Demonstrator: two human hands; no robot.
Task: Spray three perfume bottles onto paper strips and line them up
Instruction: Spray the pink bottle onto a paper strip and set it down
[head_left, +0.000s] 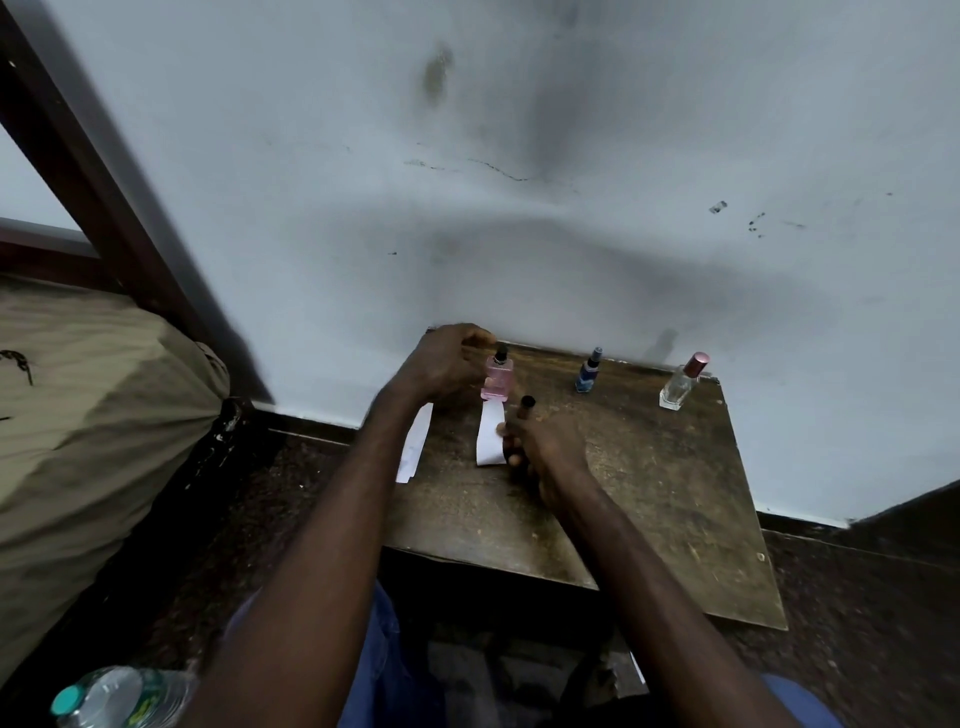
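Note:
A pink perfume bottle (497, 378) with a bare black nozzle stands at the back left of the wooden table (649, 483). My left hand (447, 361) hovers just left of it, fingers curled near its top; whether it touches is unclear. My right hand (540, 452) grips a dark cylindrical cap (524, 410) and rests on a white paper strip (490, 431) lying in front of the pink bottle. A second strip (415, 441) lies at the table's left edge, partly under my left forearm. A blue bottle (588, 371) and a clear bottle (680, 384) with a rose cap stand along the wall.
The table sits against a scuffed white wall (519, 182). A large tan bag (88, 415) fills the left side beside a dark wooden frame (93, 171). A plastic water bottle (109, 696) lies at the bottom left. Dark floor surrounds the table.

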